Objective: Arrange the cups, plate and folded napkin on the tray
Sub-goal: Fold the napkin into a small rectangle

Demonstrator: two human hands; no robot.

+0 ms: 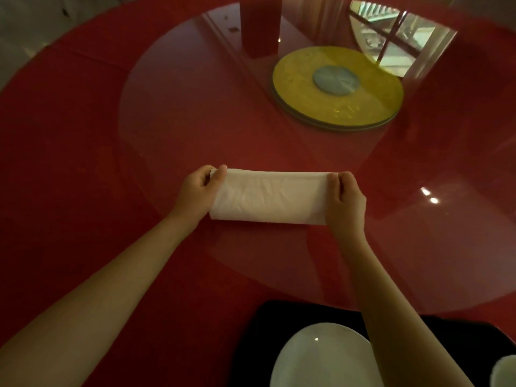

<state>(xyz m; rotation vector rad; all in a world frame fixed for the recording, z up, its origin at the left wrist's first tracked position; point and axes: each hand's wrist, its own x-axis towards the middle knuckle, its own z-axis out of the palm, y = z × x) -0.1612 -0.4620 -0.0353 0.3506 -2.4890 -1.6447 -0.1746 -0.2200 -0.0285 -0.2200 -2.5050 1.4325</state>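
Note:
A white napkin, folded into a long rectangle, lies on the glass turntable in the middle of the view. My left hand pinches its left end between thumb and fingers. My right hand grips its right end the same way. At the bottom right a black tray rests on the red cloth and carries a white plate. My right forearm crosses over the tray and part of the plate. The rim of a white cup shows at the lower right corner.
The round table is covered with a red cloth. A large glass turntable lies over its centre, on a yellow base disc with a grey hub. The glass reflects a window at the upper right.

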